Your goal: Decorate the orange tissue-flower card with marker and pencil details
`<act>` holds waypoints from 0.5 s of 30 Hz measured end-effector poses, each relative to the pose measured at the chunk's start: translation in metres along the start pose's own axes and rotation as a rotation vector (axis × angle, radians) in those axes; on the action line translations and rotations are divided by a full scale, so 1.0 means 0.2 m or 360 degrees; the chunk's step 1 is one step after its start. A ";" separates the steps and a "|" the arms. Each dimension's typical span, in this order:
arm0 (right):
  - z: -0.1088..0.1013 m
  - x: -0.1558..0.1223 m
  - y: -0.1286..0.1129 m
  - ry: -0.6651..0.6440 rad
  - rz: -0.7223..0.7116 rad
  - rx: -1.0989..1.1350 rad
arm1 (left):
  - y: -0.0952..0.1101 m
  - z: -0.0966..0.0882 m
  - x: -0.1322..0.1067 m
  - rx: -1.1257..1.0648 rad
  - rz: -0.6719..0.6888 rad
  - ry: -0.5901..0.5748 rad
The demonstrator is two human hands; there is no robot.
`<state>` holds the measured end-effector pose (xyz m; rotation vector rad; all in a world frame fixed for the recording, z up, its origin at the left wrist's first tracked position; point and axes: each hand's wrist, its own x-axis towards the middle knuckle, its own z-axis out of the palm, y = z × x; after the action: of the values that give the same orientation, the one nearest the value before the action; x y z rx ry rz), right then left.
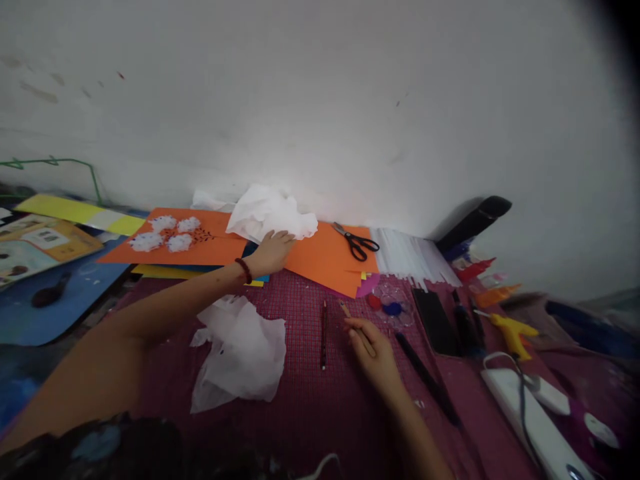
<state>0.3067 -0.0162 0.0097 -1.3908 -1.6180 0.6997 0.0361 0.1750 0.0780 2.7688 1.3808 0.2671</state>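
Observation:
My left hand (273,251) reaches forward and lies with fingers stretched on the edge of crumpled white tissue paper (270,212) by the wall, above an orange paper sheet (325,257). My right hand (374,352) rests on the maroon checked cloth (310,400) with its fingers closed on a thin wooden brush (347,312). A dark red pencil (324,333) lies just left of it. A second crumpled white tissue (240,353) lies near my left forearm.
Black scissors (356,241) lie on the orange sheets. Another orange sheet (175,243) carries white tissue flowers. A paint palette (387,305), black phone (435,321), yellow glue gun (513,331), white power strip (530,417) and white paper strips (413,257) crowd the right.

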 end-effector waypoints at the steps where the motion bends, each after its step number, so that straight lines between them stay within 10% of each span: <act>1: 0.00 0.00 0.00 -0.0004 0.0002 0.0006 | 0.02 -0.03 0.00 -0.0061 0.0026 -0.0009; 9: 0.02 -0.01 -0.01 -0.0047 0.0007 -0.0010 | 0.31 -0.19 -0.45 -0.0944 0.0714 -0.0761; 13: 0.03 -0.01 -0.01 -0.0043 0.0006 -0.0019 | 0.24 -0.29 -0.47 -0.1017 0.0772 -0.1115; 15: 0.02 -0.01 -0.02 -0.0017 0.0010 -0.0013 | 0.13 -0.36 -0.34 -0.0760 0.0558 -0.0924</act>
<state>0.3009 -0.0173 0.0100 -1.4008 -1.6267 0.7063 0.0039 0.1014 0.1425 2.3796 0.6007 -0.1737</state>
